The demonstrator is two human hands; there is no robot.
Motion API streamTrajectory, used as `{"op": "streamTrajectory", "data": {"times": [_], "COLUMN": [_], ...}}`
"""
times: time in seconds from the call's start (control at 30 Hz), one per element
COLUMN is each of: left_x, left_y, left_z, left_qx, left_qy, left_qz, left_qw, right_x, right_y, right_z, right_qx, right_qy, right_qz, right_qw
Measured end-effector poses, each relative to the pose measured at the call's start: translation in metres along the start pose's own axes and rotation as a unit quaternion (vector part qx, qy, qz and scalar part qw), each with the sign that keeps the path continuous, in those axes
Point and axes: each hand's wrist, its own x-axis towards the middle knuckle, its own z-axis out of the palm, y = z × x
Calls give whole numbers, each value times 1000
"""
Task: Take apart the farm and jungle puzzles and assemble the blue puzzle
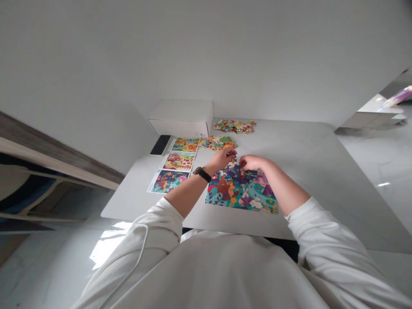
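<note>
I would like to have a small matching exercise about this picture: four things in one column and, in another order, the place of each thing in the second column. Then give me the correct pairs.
Column one:
1. dark phone
2. white box
3. black-strapped watch
4. partly assembled puzzle

Column two:
A. around the left wrist
B. at the left hand and right hand
C. at the far side of the table, by the wall
D. just left of the printed picture sheet

Pairs: 1-D, 2-C, 3-A, 4-B
</note>
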Motion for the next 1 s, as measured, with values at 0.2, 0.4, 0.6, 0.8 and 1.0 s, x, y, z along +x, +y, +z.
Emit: {"op": "streamTrajectory", "data": {"times": [0.2, 0.4, 0.6, 0.8, 1.0], "left_x": [0, -21, -27, -22, -26], "left_y": [-3, -1, 5, 13, 11], "left_z": [-4, -11, -9, -2, -2], "left_qx": [-43, 120, 143, 131, 281], "left_qy": [-17, -89, -144, -127, -49], "left_qz": [-43, 52, 39, 6, -43], "left_qw": [998, 987, 978, 983, 957], "right_x": [-6, -9, -9, -9, -32], "right_y": [9, 15, 18, 20, 49], "right_z": [2, 5, 13, 13, 3], "right_qx": [104, 161, 172, 196, 53], "right_qy": [20, 43, 95, 155, 179], "right_qz": [-27, -48, -62, -68, 21], "right_qw": [994, 985, 979, 966, 982]}}
